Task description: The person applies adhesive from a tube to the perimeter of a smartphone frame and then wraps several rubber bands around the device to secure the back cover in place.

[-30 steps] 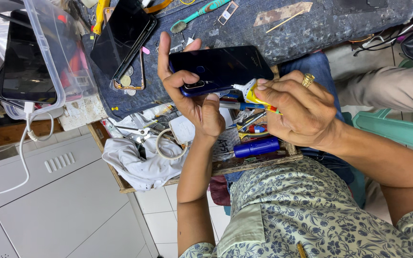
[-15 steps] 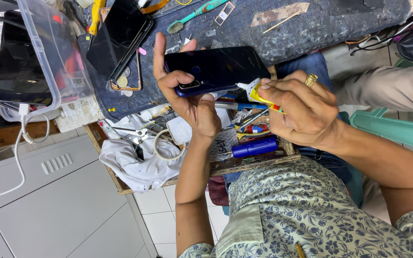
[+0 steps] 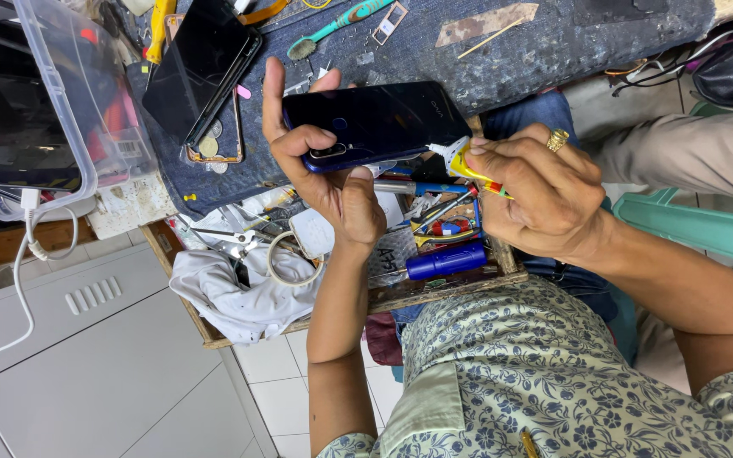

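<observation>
The phone (image 3: 379,123), dark blue with its back toward me, sits in my left hand (image 3: 324,170); my fingers wrap its camera end, thumb on the near long edge and index finger stretched up past the far edge, so it is gripped firmly and held just above the edge of the denim-covered bench (image 3: 511,51); my right hand (image 3: 545,199) is clenched around a small yellow glue tube (image 3: 464,161), whose white nozzle touches the phone's near long edge toward its free end; a gold ring (image 3: 558,139) shows on that hand; below both hands lies an open wooden drawer (image 3: 434,293), crowded with a blue cylinder (image 3: 444,261), pens and small tools, with a white cloth (image 3: 231,293) and a ring of tape (image 3: 286,259) at its other end; the drawer's rim runs close under my wrists, leaving little room downward; on the bench beyond the phone lie a second black phone (image 3: 201,68), a teal toothbrush (image 3: 341,25) and a thin stick (image 3: 489,38), all well apart from my fingers, so the strip of bench just past the phone's far edge is open; a clear plastic box (image 3: 69,102) stands at the bench's end, a white cable (image 3: 23,254) hanging beside it
</observation>
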